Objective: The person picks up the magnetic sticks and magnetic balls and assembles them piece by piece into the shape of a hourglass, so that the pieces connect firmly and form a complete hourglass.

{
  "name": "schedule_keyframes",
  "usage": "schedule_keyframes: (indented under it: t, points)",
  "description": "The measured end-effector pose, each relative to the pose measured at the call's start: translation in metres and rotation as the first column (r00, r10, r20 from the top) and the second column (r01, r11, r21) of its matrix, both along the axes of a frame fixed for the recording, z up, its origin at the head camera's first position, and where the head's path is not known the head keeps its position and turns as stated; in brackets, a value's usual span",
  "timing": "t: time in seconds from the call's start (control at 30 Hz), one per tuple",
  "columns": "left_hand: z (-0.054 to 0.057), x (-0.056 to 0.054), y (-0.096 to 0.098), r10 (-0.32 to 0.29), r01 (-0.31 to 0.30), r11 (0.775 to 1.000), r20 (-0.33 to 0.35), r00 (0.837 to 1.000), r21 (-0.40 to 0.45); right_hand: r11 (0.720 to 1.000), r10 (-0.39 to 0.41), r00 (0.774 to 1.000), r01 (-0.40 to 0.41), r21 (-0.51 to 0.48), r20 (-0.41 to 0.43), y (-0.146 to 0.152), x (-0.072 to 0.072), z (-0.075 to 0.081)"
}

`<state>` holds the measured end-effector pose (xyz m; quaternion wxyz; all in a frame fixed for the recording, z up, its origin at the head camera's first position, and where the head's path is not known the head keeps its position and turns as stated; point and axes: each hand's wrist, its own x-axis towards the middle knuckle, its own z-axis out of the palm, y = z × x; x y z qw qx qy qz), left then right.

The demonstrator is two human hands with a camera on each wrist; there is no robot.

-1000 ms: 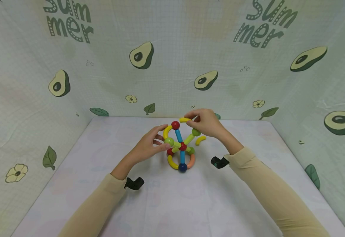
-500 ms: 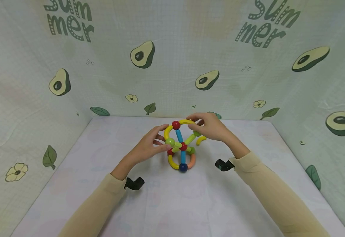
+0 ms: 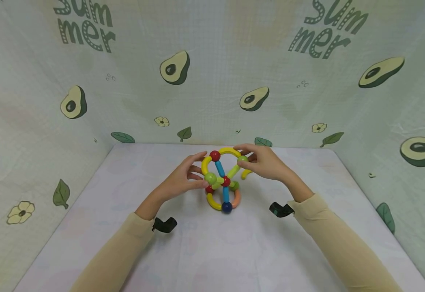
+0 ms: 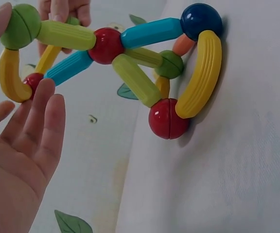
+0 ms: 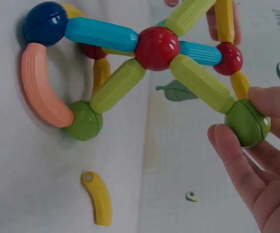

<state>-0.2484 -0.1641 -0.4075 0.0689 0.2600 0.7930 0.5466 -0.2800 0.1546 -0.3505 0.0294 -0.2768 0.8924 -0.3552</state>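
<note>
A toy structure of magnetic balls and rods [image 3: 225, 181] stands upright on the table, with a red ball [image 5: 158, 48] at its centre. Its lower ring includes a dark blue ball [image 4: 201, 22] and a salmon curved rod [image 5: 42, 87]. My left hand [image 3: 183, 177] grips the upper left side: the thumb presses a green ball [image 4: 21, 26], and the fingers reach behind toward the upper red ball [image 3: 215, 156]. On the upper right, my right hand [image 3: 265, 162] pinches another green ball [image 5: 247, 123] between thumb and fingers. A yellow curved rod [image 3: 228, 150] joins that ball to the upper red one.
One loose yellow curved rod [image 5: 99, 199] lies on the table behind the structure, to the right. The pale tabletop [image 3: 212, 251] ends at a cloth backdrop [image 3: 212, 113] printed with avocados.
My right hand has lowered the yellow curved rod into the gap between the upper red and green balls, then shifted right and down onto the green ball. My left hand has hardly moved.
</note>
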Motion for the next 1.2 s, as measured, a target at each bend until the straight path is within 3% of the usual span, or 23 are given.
schedule_keyframes:
  t: [0.3,0.67,0.87,1.0,1.2]
  points:
    - [-0.002,-0.004,0.002,0.007,-0.007,1.0,0.062,0.998,0.013,1.0,-0.014,1.0,0.014,-0.019,-0.01,-0.006,-0.004,-0.005]
    - [-0.002,-0.01,0.005,0.007,-0.005,1.0,0.09,0.996,-0.015,0.998,-0.001,1.0,-0.001,-0.065,-0.028,-0.009,-0.004,-0.008]
    - [-0.002,-0.012,0.006,-0.057,0.053,0.998,0.114,0.992,0.039,0.998,0.006,0.999,-0.009,-0.069,-0.041,-0.009,-0.004,-0.009]
    - [0.001,-0.012,0.01,-0.072,0.069,0.997,0.1,0.992,0.033,0.997,0.006,0.999,-0.009,-0.072,-0.05,-0.012,-0.005,-0.008]
    - [0.005,-0.011,0.015,-0.052,0.053,0.997,0.028,0.998,-0.055,0.997,0.01,0.998,-0.015,-0.071,-0.07,-0.017,-0.006,-0.008]
